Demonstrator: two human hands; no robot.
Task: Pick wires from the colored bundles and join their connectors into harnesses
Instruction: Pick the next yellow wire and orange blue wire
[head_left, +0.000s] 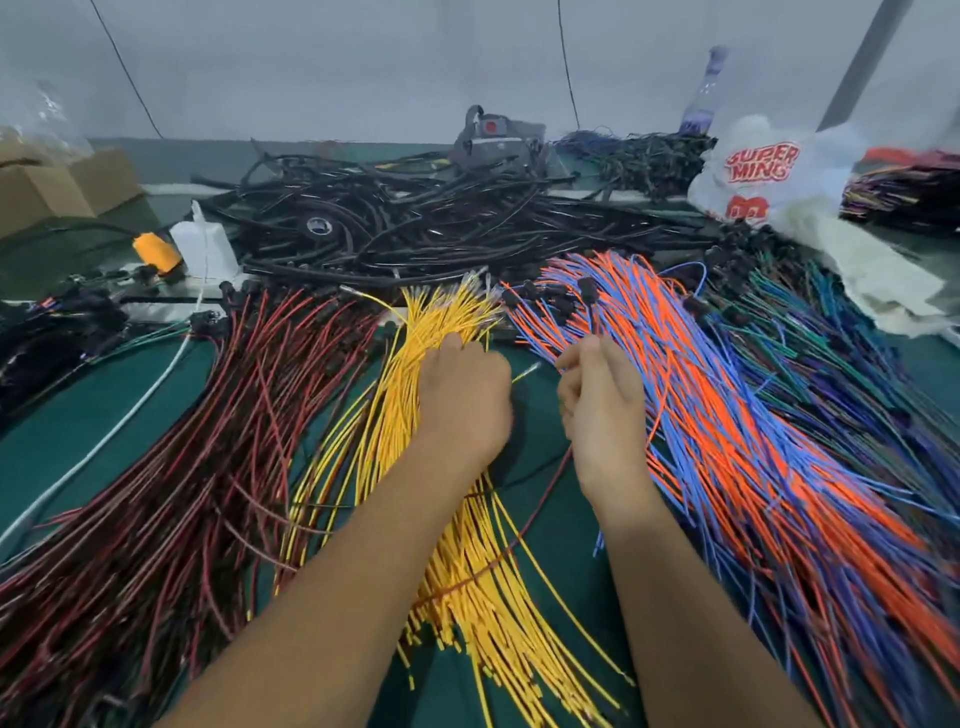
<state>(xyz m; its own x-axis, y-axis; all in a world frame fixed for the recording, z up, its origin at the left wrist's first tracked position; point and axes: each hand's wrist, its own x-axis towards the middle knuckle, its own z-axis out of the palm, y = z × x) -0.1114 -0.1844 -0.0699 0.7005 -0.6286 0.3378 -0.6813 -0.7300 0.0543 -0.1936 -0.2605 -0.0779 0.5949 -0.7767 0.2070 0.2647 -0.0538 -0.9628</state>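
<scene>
A fan of yellow wires (415, 332) lies in the middle of the green table (171, 395). My left hand (462, 400) is over it with curled fingers and pinches one yellow wire whose metal tip (530, 370) sticks out to the right. My right hand (597, 400) is at the left edge of the orange and blue wire bundle (727, 415) and pinches thin wires from it. A red and black bundle (208, 467) lies to the left. Green, blue and purple wires (857, 374) lie at the far right.
A heap of black sleeved harnesses (415, 223) fills the back of the table. At back left stand a white bottle (202, 249), an orange spool (156, 252) and cardboard boxes (52, 187). A white printed plastic bag (763, 171) is at back right.
</scene>
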